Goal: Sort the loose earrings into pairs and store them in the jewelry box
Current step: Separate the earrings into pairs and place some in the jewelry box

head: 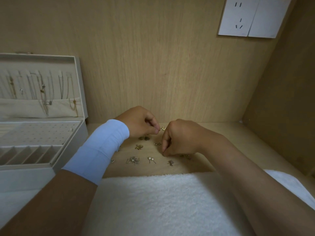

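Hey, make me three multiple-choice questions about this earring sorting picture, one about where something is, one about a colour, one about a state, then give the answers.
1. Where is the jewelry box?
A. left of the hands
B. right of the hands
C. on the towel

2. What colour is the wrist band?
A. red
B. light blue
C. black

3. How is the jewelry box lid?
A. shut
B. taken off
C. open, standing upright

Answers: A, the box sits left of the left hand and right hand; B, the band on the left forearm is pale blue; C, the lid stands up showing necklaces hung inside.
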A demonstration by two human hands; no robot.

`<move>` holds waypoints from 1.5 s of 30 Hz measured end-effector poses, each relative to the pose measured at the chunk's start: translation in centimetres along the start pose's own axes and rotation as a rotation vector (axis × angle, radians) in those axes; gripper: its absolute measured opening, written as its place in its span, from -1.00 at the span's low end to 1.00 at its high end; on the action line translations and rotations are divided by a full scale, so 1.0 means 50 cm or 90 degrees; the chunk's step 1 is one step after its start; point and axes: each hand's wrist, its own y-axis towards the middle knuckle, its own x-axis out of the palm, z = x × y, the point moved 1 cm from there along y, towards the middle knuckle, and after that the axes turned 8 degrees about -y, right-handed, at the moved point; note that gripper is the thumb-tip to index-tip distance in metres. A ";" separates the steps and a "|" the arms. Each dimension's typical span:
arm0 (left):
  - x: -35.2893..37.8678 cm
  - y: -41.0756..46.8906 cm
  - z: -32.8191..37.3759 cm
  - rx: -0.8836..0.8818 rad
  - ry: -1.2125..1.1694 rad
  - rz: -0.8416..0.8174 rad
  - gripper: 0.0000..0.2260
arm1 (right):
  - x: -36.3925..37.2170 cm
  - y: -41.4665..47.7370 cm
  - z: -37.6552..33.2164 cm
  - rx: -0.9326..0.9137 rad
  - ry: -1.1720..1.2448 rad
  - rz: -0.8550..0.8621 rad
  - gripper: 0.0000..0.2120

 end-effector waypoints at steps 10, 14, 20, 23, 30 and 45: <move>-0.009 -0.001 -0.011 0.001 -0.004 -0.011 -0.95 | 0.003 0.003 0.005 0.007 0.008 -0.008 -0.95; -0.005 0.002 -0.012 0.008 -0.010 -0.027 -0.93 | -0.025 -0.010 0.018 0.025 0.156 -0.048 -0.90; -0.002 0.001 -0.011 0.001 -0.048 -0.045 -0.94 | -0.017 -0.013 0.007 0.025 0.117 -0.186 -0.84; 0.002 0.000 -0.006 -0.006 -0.079 -0.068 -0.96 | -0.026 -0.015 0.022 0.017 0.196 -0.166 -0.86; 0.023 0.004 -0.010 -0.010 -0.237 -0.107 -0.88 | -0.028 -0.026 0.076 0.070 0.595 -0.001 -0.79; 0.028 0.005 0.010 0.013 -0.347 0.027 -0.94 | -0.038 -0.012 0.077 0.066 0.594 0.226 -0.91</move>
